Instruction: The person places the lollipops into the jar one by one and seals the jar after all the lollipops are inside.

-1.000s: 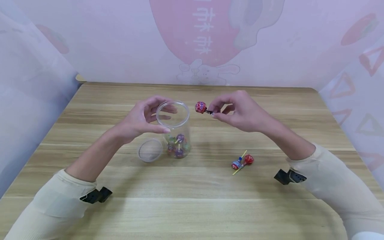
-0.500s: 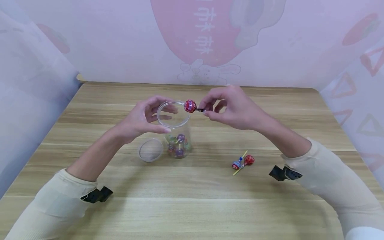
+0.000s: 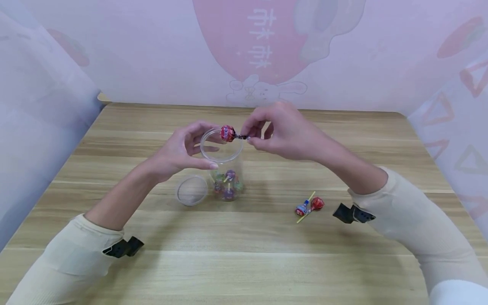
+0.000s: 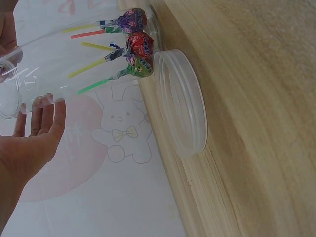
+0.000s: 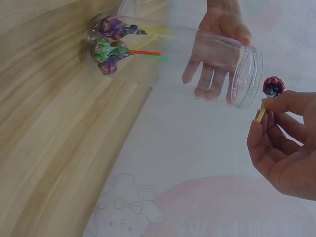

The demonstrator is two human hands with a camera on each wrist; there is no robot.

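A clear plastic jar [image 3: 225, 169] stands open on the wooden table with several wrapped lollipops [image 3: 227, 184] at its bottom. My left hand [image 3: 207, 151] holds it near the rim, thumb in front and fingers behind; the left wrist view shows those fingers [image 4: 42, 116] against the jar wall [image 4: 64, 59]. My right hand [image 3: 249, 139] pinches the stick of a red lollipop [image 3: 227, 133], whose head hovers over the jar mouth. In the right wrist view that lollipop [image 5: 273, 86] sits just outside the rim of the jar [image 5: 247, 74].
The jar's clear lid [image 3: 191, 190] lies flat on the table left of the jar. Two more lollipops [image 3: 309, 206] lie crossed on the table to the right. Pink printed screens wall the table at the back and sides.
My right hand has carried the red lollipop leftward, from beside the jar to above its mouth. The left hand and jar have stayed put.
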